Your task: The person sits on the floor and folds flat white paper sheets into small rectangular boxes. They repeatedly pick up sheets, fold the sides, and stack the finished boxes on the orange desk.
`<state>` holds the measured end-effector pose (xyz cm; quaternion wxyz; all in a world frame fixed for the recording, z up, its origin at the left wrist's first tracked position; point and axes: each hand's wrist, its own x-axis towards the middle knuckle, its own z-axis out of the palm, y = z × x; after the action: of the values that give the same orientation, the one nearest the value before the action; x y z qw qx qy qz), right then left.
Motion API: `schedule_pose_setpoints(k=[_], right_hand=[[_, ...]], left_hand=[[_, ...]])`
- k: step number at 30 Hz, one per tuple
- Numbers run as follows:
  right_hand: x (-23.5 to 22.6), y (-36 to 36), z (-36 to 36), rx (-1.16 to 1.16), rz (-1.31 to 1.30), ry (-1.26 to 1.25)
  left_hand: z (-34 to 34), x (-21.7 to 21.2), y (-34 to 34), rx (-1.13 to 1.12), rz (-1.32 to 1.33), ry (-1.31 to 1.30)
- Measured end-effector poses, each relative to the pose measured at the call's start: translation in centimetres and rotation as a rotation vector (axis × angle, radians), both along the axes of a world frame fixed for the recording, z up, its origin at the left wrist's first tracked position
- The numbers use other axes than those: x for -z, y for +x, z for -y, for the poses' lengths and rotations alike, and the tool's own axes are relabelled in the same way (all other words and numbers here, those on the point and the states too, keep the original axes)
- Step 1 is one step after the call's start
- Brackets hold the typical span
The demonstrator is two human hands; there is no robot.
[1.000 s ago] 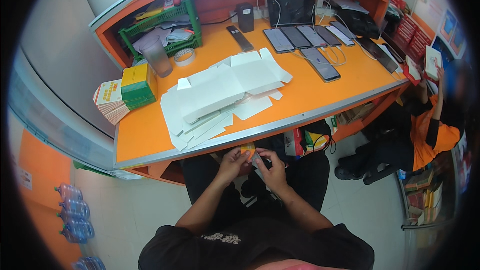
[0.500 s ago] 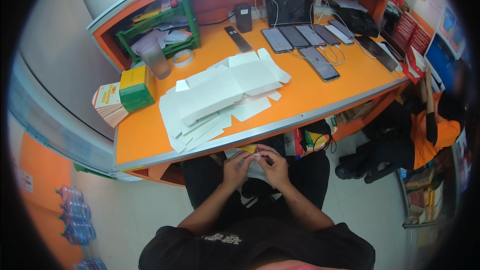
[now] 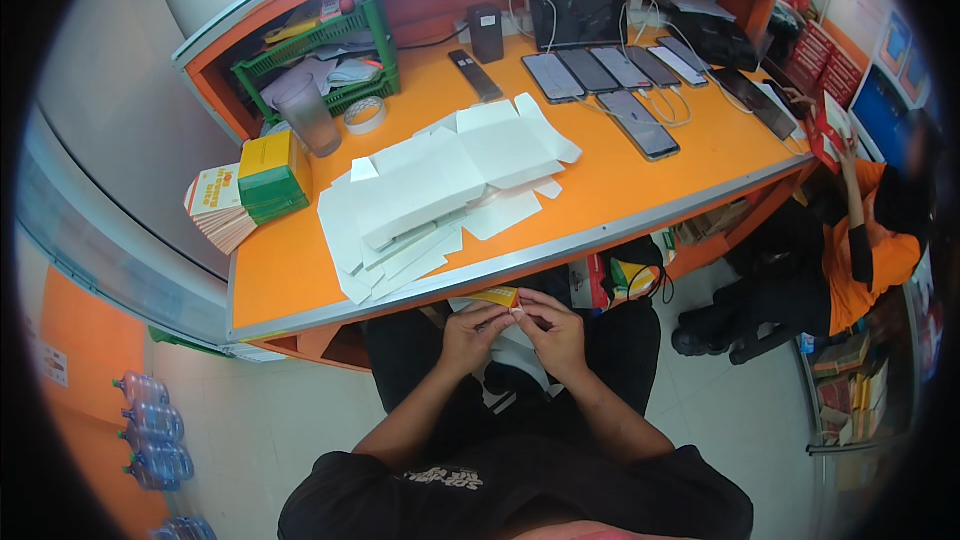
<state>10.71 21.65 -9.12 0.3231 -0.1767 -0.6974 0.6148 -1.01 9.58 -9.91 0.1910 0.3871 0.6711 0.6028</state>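
Note:
Over my lap, just below the desk's front edge, both hands are closed on a yellow and white carton (image 3: 497, 296). My left hand (image 3: 470, 337) grips its near left side, and my right hand (image 3: 556, 333) pinches its right corner. Much of the carton is hidden by the fingers and the desk edge. On the desk, beyond the hands, lies a loose pile of flat cut carton blanks (image 3: 430, 185), white side up. Left of the pile stands a nested stack of folded yellow and green cartons (image 3: 272, 180).
The orange desk (image 3: 560, 205) carries several phones (image 3: 640, 125) with white cables, a tape roll (image 3: 365, 116), a clear cup (image 3: 310, 120) and a green tray rack (image 3: 375, 45). On the right a person in orange (image 3: 870, 250) holds a red and white item. Water bottles (image 3: 155, 435) stand left.
More of the carton's yellow side shows between my hands, which have shifted slightly. The person on the right has raised and turned the red and white item.

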Motion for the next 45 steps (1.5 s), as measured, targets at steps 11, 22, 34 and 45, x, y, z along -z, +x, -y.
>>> schedule_pose_setpoints(k=[11,22,34,45], right_hand=[[0.9,1.1,-1.7,-0.189,0.015,-0.19],[3.4,0.5,-0.1,0.033,0.184,0.424],[6.7,0.4,-1.3,0.045,0.031,-0.433],[5.5,1.0,-2.8,0.117,0.103,-0.512]], left_hand=[[-0.6,1.3,0.7,0.019,0.211,0.075],[-1.4,1.0,1.3,-0.292,0.22,0.055],[-1.5,3.2,1.4,0.087,-0.462,-0.088],[-1.9,4.2,2.9,-0.025,-0.273,-0.02]])
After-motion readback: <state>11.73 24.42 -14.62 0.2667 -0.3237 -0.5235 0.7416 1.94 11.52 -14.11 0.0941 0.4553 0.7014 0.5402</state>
